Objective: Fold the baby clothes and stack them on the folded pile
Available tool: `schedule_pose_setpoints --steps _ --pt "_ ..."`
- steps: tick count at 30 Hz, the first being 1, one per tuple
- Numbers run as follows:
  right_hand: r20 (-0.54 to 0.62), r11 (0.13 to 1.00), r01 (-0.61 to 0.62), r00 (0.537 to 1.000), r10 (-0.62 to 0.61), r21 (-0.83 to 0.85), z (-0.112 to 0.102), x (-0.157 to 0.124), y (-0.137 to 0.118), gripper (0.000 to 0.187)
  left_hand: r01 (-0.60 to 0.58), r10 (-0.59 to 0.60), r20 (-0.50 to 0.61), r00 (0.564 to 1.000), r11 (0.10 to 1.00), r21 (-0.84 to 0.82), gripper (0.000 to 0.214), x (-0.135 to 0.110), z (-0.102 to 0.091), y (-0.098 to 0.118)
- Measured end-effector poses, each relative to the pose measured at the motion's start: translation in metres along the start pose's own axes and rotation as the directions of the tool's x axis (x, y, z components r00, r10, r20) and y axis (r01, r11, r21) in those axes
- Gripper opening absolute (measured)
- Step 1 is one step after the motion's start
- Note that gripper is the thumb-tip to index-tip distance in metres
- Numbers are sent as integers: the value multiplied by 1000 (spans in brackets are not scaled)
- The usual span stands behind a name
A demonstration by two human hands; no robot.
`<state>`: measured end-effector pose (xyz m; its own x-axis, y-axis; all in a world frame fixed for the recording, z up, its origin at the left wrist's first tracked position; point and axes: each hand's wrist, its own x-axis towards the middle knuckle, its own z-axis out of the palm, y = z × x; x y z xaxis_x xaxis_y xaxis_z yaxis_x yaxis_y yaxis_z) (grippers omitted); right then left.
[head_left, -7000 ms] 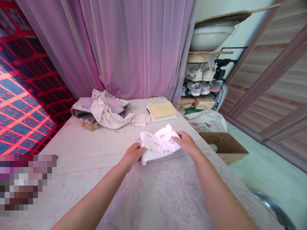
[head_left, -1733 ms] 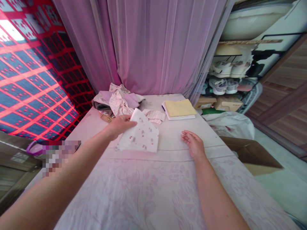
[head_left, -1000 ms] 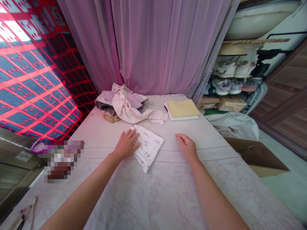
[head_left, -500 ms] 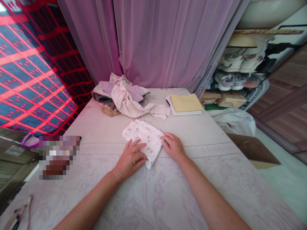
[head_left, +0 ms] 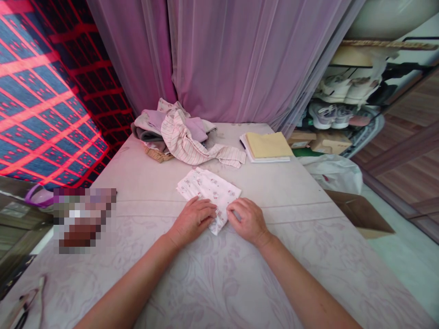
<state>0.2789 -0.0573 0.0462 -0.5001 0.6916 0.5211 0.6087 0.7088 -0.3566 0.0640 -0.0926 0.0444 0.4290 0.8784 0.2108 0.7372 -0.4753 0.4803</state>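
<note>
A folded white garment [head_left: 213,183] with small printed figures lies at the middle of the bed-like surface [head_left: 219,274]. My left hand [head_left: 195,219] rests on its near left part, fingers stretched and laid over the fabric. At the near right edge, my right hand [head_left: 248,221] is closed, with thumb and fingers curled together on the cloth's border. How much fabric is inside that pinch is hidden. Beyond the garment, a heap of clothes with a striped pink garment [head_left: 181,144] on top spills out of a wicker basket [head_left: 158,155].
To the back right lies a stack of folded cloths, a yellow one [head_left: 269,145] uppermost. Glasses [head_left: 32,297] sit at the near left corner. A purple curtain [head_left: 226,64] hangs behind. An open cardboard box [head_left: 360,214] and shelved shoes [head_left: 331,114] stand off to the right.
My right hand has curled its fingers into a pinch at the garment's edge and come slightly nearer. My left hand has slid a little right and flattened over the near part.
</note>
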Motion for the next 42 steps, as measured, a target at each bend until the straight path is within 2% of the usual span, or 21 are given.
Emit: schedule_pose_setpoints --steps 3,7,11,15,18,25,31,33,38,42 --pt "94 999 18 995 -21 32 2 -11 -25 16 -20 20 0 1000 999 -35 12 0 2 -5" --pt "128 996 -77 988 81 -35 9 -22 -40 16 -23 23 -5 1000 998 -61 11 -1 7 -10" --pt "145 982 -116 980 138 -147 12 -23 -45 15 -21 20 -14 1000 996 -85 12 -3 9 -12" --pt "130 966 -94 983 128 -241 13 -23 -50 11 -15 14 -5 1000 995 -104 15 -3 9 -12" --pt "133 972 -87 984 118 -218 13 -26 -51 11 -8 8 0 1000 994 -113 17 -4 8 -12" --pt "133 977 -160 975 179 -139 10 -33 -48 7 -8 11 19 1000 993 -118 18 -3 5 -11" --pt "193 933 -162 953 232 -322 9 -23 -57 11 11 -10 11 1000 994 -105 16 -2 6 -9" --pt "195 924 -113 961 194 -366 9 -22 -58 13 11 -10 10 1000 995 -102 17 -2 6 -9" --pt "207 939 119 977 -53 -322 5 -31 -51 17 12 -11 14 1000 992 -129 19 -3 3 -8" --pt "216 945 155 972 -94 -288 5 -36 -46 19 14 -14 6 1000 992 -122 16 -3 2 -5"
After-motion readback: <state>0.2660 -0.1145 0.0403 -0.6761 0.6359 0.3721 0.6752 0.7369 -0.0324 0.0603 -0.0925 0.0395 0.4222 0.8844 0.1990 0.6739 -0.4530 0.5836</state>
